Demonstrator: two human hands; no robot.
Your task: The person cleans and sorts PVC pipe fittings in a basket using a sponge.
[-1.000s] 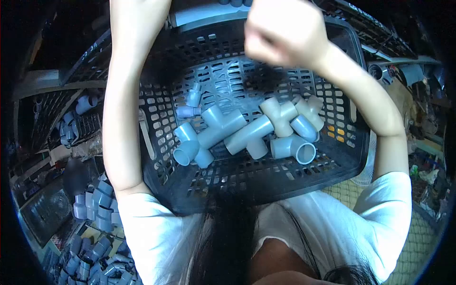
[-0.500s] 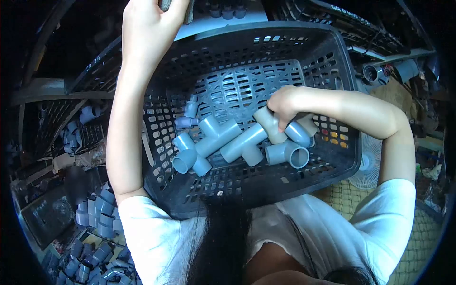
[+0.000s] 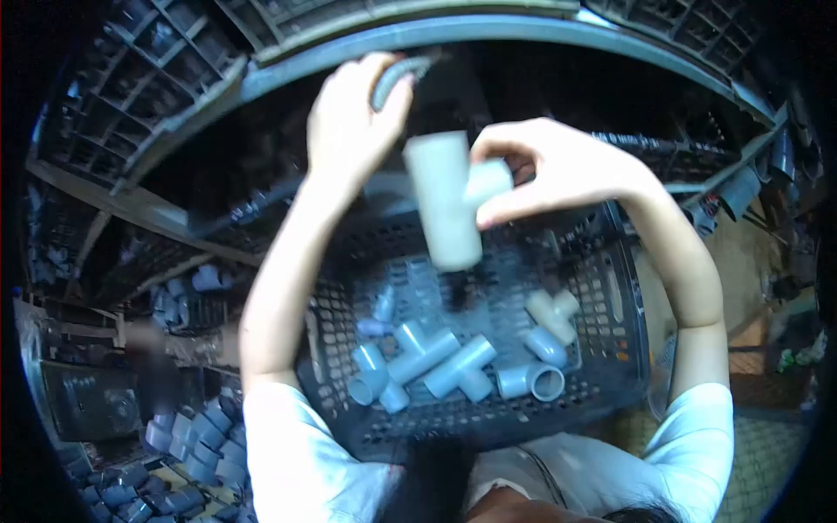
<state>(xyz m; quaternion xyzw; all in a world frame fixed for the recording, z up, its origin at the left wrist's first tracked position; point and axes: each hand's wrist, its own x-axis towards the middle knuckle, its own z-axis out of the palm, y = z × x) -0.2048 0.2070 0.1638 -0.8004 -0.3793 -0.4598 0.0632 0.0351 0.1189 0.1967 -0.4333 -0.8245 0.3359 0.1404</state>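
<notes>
My right hand [image 3: 554,166] grips a pale grey plastic pipe tee [image 3: 444,205] by its side branch, thumb below and fingers above. The tee hangs over the black crate with its long barrel nearly upright. Left of it and higher, my left hand [image 3: 362,118] is closed around a curved grey-green pad [image 3: 401,80]; its exact kind is blurred. Below both hands, the black slotted crate [image 3: 558,418] holds several grey fittings, among them a tee [image 3: 462,368], another tee [image 3: 420,353], an open-ended fitting [image 3: 532,382] and a beige tee [image 3: 555,314].
Piles of grey fittings [image 3: 205,440] lie at the lower left. Dark racks [image 3: 166,78] and a pale metal rail [image 3: 418,39] cross the top. More pipe pieces [image 3: 741,192] sit on the right, above a woven floor covering [image 3: 758,436].
My right hand has lifted the pale tee out of the crate, up beside my left hand. My view has tilted, so the crate sits lower in the picture. The left hand keeps its pad.
</notes>
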